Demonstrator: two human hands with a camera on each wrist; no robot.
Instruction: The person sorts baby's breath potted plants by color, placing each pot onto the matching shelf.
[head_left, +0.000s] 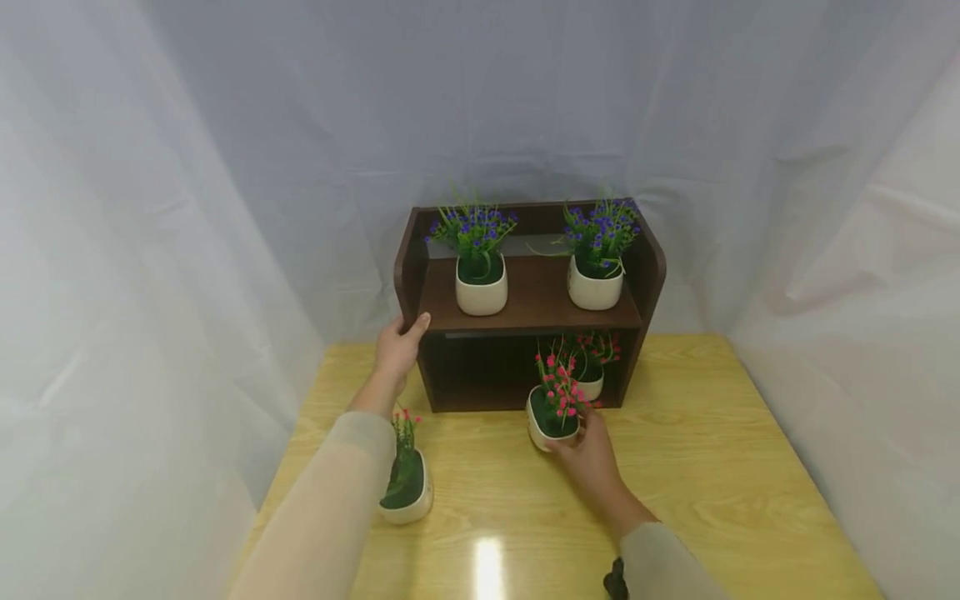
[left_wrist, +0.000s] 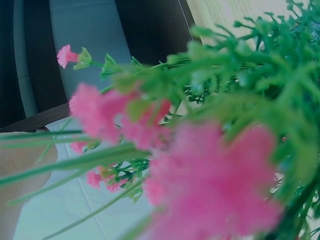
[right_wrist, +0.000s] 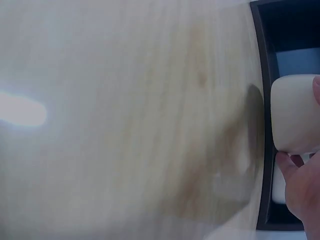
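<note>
Before the front edge of the shelf point(head_left: 532, 313), toward its right corner, the right hand point(head_left: 596, 457) grips a white pot of pink flowers point(head_left: 553, 421); well apart, the left hand point(head_left: 397, 354) holds the shelf's left side. Only the right wrist view bares the held pot's smooth side; the left wrist view brings close blurred pink blossoms point(left_wrist: 215, 180). Two blue-flowered pots point(head_left: 482, 293) stand near the upper tier's ends. White sheeting point(head_left: 465, 92) surrounds the yellow wood-grained table point(head_left: 705, 467), which shows glare toward its near edge. The left sleeve point(head_left: 322, 508) partly covers another pink-flowered pot point(head_left: 408, 496) near the table's left edge; the held plant overlaps one inside the lower tier's right corner. A dark object point(head_left: 617, 579) beside the right sleeve point(head_left: 663, 562) is unclear.
</note>
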